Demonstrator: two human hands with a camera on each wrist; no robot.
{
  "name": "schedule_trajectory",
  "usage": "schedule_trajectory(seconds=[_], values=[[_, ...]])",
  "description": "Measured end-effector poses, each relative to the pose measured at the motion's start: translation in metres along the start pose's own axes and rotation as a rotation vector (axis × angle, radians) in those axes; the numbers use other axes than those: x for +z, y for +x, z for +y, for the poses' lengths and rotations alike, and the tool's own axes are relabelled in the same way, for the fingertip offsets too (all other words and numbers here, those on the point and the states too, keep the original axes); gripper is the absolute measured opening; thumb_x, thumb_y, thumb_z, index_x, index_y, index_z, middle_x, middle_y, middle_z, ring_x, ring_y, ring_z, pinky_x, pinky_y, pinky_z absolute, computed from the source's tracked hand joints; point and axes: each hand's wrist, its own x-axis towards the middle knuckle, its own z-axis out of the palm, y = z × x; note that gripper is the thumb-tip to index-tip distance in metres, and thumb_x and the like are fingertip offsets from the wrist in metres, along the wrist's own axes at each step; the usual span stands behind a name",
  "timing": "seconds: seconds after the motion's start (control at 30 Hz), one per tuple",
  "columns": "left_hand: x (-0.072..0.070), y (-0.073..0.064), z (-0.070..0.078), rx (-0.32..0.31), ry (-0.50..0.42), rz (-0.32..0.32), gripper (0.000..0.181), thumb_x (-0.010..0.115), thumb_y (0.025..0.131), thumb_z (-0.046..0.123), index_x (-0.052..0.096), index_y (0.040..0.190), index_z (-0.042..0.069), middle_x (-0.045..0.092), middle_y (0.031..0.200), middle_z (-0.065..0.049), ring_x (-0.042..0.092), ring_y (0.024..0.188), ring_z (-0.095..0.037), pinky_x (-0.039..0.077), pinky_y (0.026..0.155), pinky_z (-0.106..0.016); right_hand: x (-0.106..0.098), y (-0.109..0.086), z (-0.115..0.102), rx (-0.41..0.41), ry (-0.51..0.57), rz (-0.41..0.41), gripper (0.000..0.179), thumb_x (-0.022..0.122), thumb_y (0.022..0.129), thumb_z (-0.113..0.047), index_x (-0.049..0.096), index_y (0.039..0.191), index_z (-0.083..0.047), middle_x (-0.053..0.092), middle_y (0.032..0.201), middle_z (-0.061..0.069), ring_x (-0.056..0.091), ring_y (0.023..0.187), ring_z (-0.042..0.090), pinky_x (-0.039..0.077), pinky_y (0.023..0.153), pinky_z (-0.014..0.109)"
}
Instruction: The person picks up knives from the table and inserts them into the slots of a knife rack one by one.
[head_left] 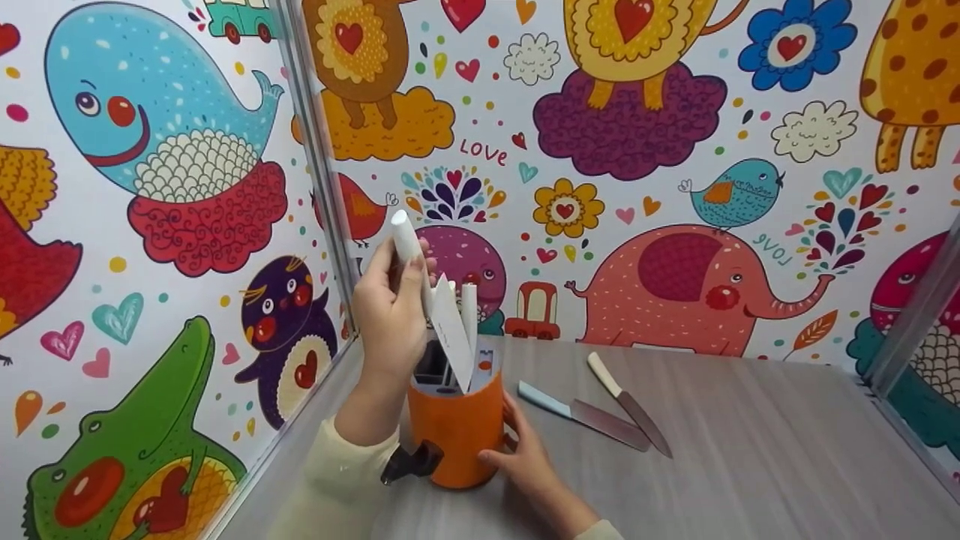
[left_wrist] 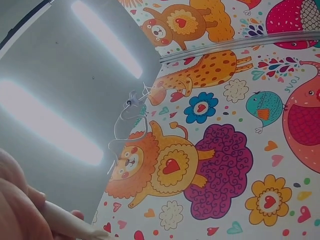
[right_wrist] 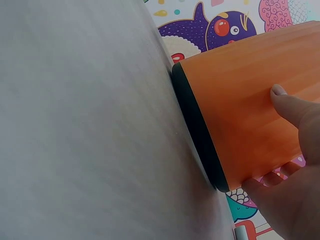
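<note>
My left hand (head_left: 390, 307) grips the white handle of a knife (head_left: 452, 337). The knife's broad blade slants down, with its tip at the top of an orange knife block (head_left: 456, 435); whether the tip is inside a slot I cannot tell. In the left wrist view the white handle (left_wrist: 65, 220) shows between thumb and fingers. My right hand (head_left: 529, 457) holds the block's lower right side, thumb in front, fingers around the far side, as the right wrist view of the orange wall (right_wrist: 240, 110) also shows. Another white handle (head_left: 469, 307) stands up from the block.
To the right on the grey table (head_left: 720, 420) lie a knife with a light blue handle (head_left: 544, 397) and a cream-handled knife (head_left: 604, 373), their blades crossing. Printed walls (head_left: 660, 187) stand at the back and left. A black strap-like piece (head_left: 412, 461) is at my left wrist.
</note>
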Motion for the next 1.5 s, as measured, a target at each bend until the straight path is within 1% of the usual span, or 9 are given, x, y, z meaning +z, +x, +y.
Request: schedule_trajectory(seconds=[0.13,0.27,0.37,0.6,0.77,0.87,1.1,1.33,1.5], values=[[0.003,0.006,0.000,0.002,0.011,-0.006,0.040,0.061,0.107,0.006,0.058,0.146,-0.003,0.073,0.131,-0.017,0.075,0.114,-0.029,0.060,0.101,-0.029,0.000,0.000,0.000,-0.018,-0.021,0.005,0.114,0.090,0.081,-0.044,0.022,0.171,-0.029,0.033,0.174,0.011,0.032,0.160,0.040,0.030,0.127,0.065],[0.007,0.011,-0.002,-0.009,0.027,-0.006,0.041,0.061,0.108,0.008,0.058,0.147,0.000,0.073,0.132,-0.016,0.074,0.115,-0.030,0.059,0.104,-0.033,0.000,0.002,0.000,-0.008,-0.021,0.011,0.113,0.089,0.080,-0.047,0.022,0.170,-0.031,0.035,0.174,0.009,0.033,0.160,0.040,0.030,0.127,0.065],[0.010,0.013,-0.006,-0.009,0.029,-0.011,0.040,0.061,0.108,0.009,0.059,0.146,-0.001,0.073,0.131,-0.015,0.074,0.115,-0.030,0.059,0.104,-0.034,0.000,0.001,0.000,0.006,-0.015,0.017,0.112,0.090,0.080,-0.044,0.023,0.170,-0.033,0.035,0.174,0.008,0.033,0.160,0.039,0.030,0.127,0.065],[0.014,0.012,-0.010,-0.013,0.045,-0.006,0.038,0.062,0.107,0.008,0.060,0.144,-0.001,0.073,0.130,-0.015,0.074,0.115,-0.029,0.059,0.104,-0.034,0.001,-0.001,0.000,0.002,0.023,0.000,0.109,0.089,0.084,-0.036,0.023,0.170,-0.034,0.033,0.175,0.008,0.031,0.160,0.038,0.028,0.128,0.066],[0.016,0.011,-0.008,-0.027,0.049,-0.021,0.042,0.062,0.107,0.009,0.058,0.148,0.001,0.072,0.130,-0.016,0.073,0.115,-0.028,0.059,0.105,-0.036,0.000,-0.001,0.001,-0.013,0.018,-0.005,0.108,0.089,0.085,-0.037,0.023,0.170,-0.033,0.033,0.175,0.008,0.032,0.160,0.038,0.028,0.127,0.066],[0.018,0.010,-0.009,-0.026,0.074,-0.034,0.044,0.062,0.107,0.010,0.057,0.151,0.001,0.071,0.131,-0.017,0.074,0.115,-0.028,0.059,0.104,-0.037,0.000,-0.001,0.001,-0.023,0.005,-0.002,0.108,0.089,0.085,-0.037,0.023,0.170,-0.032,0.034,0.174,0.008,0.033,0.160,0.038,0.029,0.127,0.066],[0.022,0.007,-0.018,-0.010,0.128,-0.036,0.045,0.064,0.107,0.011,0.057,0.151,0.001,0.072,0.127,-0.019,0.075,0.113,-0.028,0.060,0.104,-0.042,0.000,0.000,0.002,-0.030,-0.009,-0.001,0.109,0.090,0.084,-0.036,0.024,0.170,-0.029,0.033,0.174,0.010,0.033,0.159,0.040,0.030,0.126,0.066],[0.024,0.003,-0.028,-0.010,0.152,-0.035,0.044,0.063,0.107,0.010,0.058,0.150,0.001,0.072,0.125,-0.019,0.074,0.110,-0.030,0.060,0.103,-0.045,0.000,0.002,0.002,-0.019,-0.012,-0.003,0.110,0.090,0.083,-0.039,0.023,0.170,-0.035,0.033,0.175,0.007,0.032,0.160,0.039,0.030,0.127,0.065],[0.026,0.001,-0.035,-0.041,0.174,-0.046,0.046,0.064,0.107,0.012,0.057,0.151,0.001,0.070,0.135,-0.019,0.072,0.116,-0.034,0.058,0.104,-0.051,0.001,0.002,0.004,-0.011,-0.017,-0.002,0.109,0.091,0.083,-0.037,0.024,0.169,-0.035,0.033,0.175,0.007,0.032,0.160,0.039,0.030,0.126,0.065]])
